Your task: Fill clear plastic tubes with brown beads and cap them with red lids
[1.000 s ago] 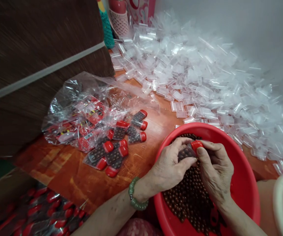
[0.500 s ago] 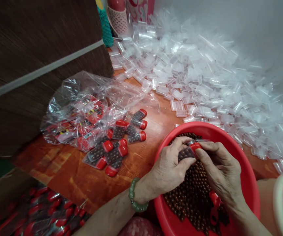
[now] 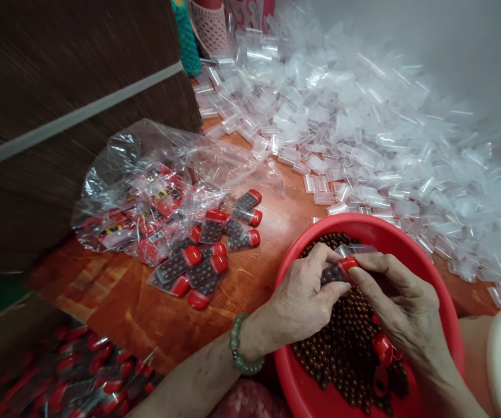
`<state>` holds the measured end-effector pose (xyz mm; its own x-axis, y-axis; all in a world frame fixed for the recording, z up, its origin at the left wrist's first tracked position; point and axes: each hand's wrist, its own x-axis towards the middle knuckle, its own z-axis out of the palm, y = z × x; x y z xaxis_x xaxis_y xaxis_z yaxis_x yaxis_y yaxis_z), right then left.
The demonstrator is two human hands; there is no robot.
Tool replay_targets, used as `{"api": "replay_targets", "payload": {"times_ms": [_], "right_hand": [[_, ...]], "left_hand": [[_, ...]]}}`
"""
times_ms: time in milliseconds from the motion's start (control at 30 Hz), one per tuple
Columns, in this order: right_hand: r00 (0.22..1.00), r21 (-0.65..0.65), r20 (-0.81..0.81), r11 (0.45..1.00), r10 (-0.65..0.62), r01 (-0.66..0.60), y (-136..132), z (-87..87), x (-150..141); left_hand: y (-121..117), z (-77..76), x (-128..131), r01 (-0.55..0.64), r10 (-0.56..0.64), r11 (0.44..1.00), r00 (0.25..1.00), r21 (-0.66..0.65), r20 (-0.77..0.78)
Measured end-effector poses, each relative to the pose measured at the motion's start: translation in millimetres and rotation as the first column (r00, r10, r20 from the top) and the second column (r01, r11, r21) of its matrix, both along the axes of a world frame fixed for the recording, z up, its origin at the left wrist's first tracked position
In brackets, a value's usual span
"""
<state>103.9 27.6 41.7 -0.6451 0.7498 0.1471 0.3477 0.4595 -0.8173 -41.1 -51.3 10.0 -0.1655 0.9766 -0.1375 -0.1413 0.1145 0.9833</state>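
Observation:
My left hand (image 3: 305, 293), with a green bead bracelet on its wrist, is closed around a small clear plastic case (image 3: 332, 274) filled with brown balls. Thumb and fingers of my right hand (image 3: 396, 296) pinch the red cap (image 3: 348, 264) at the case's end. A clear plastic piece sticks up behind the cap, partly hidden by my fingers. Both hands are over a red basin (image 3: 285, 371) holding many shiny brown balls (image 3: 341, 342). Among the balls, beneath my right hand, lie loose red plastic parts (image 3: 381, 354).
Several filled cases with red caps (image 3: 209, 267) lie left of the basin. Beside them is a clear bag (image 3: 123, 157) with red printed packets. Empty clear cases (image 3: 346, 128) are heaped behind. More filled cases (image 3: 97, 371) are at lower left. A dark strapped stack (image 3: 80, 75) stands at left.
My right hand has shifted slightly right and down, still pinching the red cap. The case has moved slightly right with my left hand. The view has shifted slightly.

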Motion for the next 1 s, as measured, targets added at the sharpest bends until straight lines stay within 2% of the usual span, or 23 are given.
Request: {"api": "replay_targets", "payload": {"times_ms": [100,167,267,400,533,600,800,1000], "right_hand": [[0.994,0.091,0.071,0.992,0.077,-0.083,4,0.6,1],[0.992,0.175,0.08,0.978,0.102,-0.115,6,-1.5,0],[0.985,0.289,0.092,0.943,0.145,-0.166,6,-6.5,-1],[0.957,0.391,0.214,0.88,0.197,-0.269,1,-14.4,-3],[0.98,0.553,0.181,0.817,0.076,-0.166,-4,-25.1,-9],[0.989,0.592,0.139,0.796,0.054,-0.127,-4,-28.4,-10],[0.992,0.645,0.075,0.754,0.098,-0.123,2,-24.8,-8],[0.991,0.7,0.067,0.703,0.114,-0.128,8,-22.2,-9]], "left_hand": [[-1,-0.5,0,0.016,-0.016,1.0,1.0,0.006,0.007],[0,-1.7,0,0.002,-0.003,1.0,0.998,0.02,0.069],[3,-2.3,2,-0.067,0.056,0.997,0.964,0.032,0.258],[5,-1.7,2,-0.092,0.065,0.995,0.868,0.03,0.493],[1,-5.5,0,-0.066,0.063,0.998,0.839,-0.014,0.54],[0,-7.2,-2,-0.062,0.063,0.998,0.832,-0.02,0.551],[0,-2.7,-2,0.011,-0.024,1.0,0.77,0.025,0.637],[1,-2.2,-4,0.033,-0.079,0.996,0.772,0.085,0.631]]}}
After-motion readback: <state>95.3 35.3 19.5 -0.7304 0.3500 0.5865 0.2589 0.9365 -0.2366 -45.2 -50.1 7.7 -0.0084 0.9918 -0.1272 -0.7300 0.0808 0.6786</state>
